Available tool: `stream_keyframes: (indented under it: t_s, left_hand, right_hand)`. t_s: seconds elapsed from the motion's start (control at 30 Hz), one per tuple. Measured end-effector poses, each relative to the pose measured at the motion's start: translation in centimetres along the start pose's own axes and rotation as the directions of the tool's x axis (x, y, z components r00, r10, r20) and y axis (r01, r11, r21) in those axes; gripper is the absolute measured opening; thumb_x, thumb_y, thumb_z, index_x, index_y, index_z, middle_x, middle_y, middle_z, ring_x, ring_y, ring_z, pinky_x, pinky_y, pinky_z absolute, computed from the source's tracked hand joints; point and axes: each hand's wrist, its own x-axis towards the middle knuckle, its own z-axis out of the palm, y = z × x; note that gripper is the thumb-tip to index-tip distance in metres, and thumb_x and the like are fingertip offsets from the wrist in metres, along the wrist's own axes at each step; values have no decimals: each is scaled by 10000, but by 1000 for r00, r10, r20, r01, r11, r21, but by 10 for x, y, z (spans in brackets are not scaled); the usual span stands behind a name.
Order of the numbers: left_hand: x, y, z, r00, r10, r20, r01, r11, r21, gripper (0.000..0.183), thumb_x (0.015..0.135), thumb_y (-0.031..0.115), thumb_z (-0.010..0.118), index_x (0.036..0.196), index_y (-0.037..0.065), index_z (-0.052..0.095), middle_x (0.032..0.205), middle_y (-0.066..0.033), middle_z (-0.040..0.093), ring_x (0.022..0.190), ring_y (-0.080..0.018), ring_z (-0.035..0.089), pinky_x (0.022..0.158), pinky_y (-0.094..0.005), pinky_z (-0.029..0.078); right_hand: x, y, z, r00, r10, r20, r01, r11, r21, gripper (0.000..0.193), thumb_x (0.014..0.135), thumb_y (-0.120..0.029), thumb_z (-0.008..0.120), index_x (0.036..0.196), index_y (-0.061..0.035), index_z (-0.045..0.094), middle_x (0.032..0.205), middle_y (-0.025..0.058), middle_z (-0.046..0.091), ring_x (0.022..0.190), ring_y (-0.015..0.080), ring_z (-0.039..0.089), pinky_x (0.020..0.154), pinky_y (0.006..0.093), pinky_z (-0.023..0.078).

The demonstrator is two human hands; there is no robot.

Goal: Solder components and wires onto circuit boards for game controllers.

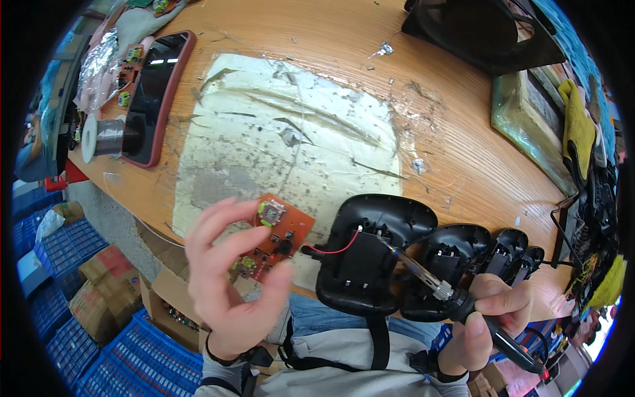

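Observation:
My left hand (231, 271) pinches an orange circuit board (286, 225) by its edges, above the front of the worn sheet (284, 145). Small black parts and a square metal part with green sides sit on the board. From it a thin red wire (329, 252) runs to a black plastic housing (377, 218), where its end meets a contact of the dark central compartment. In my right hand (493, 311) is a soldering iron (436, 284), its metal shaft slanting up and left. The tip is over or at the compartment's upper right edge; whether it touches cannot be told.
Several similar black housings (456, 241) line up to the right along the table's front edge. At the left lie a phone (157, 99) and a solder spool (99, 137). A large black object (476, 33) stands at the back right. Blue crates (145, 357) stand below left.

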Motion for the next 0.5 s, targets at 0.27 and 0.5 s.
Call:
stream_keyframes:
  t_s: [0.27, 0.5]
  left_hand:
    - [-16, 5, -17, 992, -115, 53, 95, 951, 295, 263, 610, 50, 725, 860, 69, 644, 1018, -85, 544, 992, -286, 460, 837, -387, 369]
    - [-11, 8, 3, 997, -28, 70, 1, 932, 363, 235, 619, 44, 726, 841, 80, 659, 1029, -38, 542, 1007, -265, 457, 814, -357, 351]
  right_hand:
    - [-4, -1, -8, 999, -2, 36, 4, 999, -48, 321, 661, -219, 639, 728, -44, 378, 535, 13, 346, 455, 75, 276, 454, 227, 195]
    - [-7, 4, -16, 988, -89, 125, 88, 996, 18, 263, 666, -121, 633, 749, -12, 408, 531, 28, 393, 425, 86, 312, 425, 237, 221]
